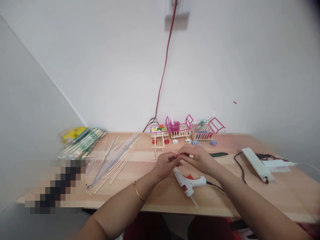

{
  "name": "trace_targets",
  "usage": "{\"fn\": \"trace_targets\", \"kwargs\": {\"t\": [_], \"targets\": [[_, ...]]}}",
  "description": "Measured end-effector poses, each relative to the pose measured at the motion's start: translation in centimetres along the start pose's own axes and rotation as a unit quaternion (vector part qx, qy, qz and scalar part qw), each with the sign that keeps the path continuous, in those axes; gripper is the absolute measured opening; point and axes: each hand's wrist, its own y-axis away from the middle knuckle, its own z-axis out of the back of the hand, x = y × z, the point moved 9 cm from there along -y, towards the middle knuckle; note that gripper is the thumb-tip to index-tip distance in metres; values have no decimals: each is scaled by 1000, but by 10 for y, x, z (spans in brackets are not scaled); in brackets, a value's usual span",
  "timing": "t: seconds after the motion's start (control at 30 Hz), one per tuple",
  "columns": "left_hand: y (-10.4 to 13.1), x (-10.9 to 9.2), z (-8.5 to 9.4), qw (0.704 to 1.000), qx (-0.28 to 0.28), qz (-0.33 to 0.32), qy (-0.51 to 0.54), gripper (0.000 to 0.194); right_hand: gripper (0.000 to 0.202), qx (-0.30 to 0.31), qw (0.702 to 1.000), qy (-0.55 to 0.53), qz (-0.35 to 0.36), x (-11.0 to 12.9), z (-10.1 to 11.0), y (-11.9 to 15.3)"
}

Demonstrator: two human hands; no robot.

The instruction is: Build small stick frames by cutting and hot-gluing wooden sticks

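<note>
My left hand (pixel 165 165) and my right hand (pixel 197 158) meet fingertip to fingertip above the middle of the wooden table. The fingers of both are pinched together, and whatever lies between them is too small to make out. Just below them a white glue gun (pixel 188 184) with a red trigger lies on its side. Behind my left hand is a frame of pale sticks (pixel 159 146). Three small stick carts with pink edges, a left one (pixel 159 134), a middle one (pixel 180 132) and a right one (pixel 203 132), stand near the wall.
Loose wooden sticks (pixel 122 163) and clear glue sticks spread over the left of the table (pixel 150 203), beside bagged sticks (pixel 85 146). A dark green knife (pixel 218 154) lies behind my right hand. A white power strip (pixel 257 165) with black cables lies at the right.
</note>
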Motion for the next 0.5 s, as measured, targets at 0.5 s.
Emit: {"fn": "trace_targets", "kwargs": {"t": [0.5], "targets": [[-1,3,19,994,-95,-11,47,31,23,15,967,-177,-184,-49,-17,9]]}}
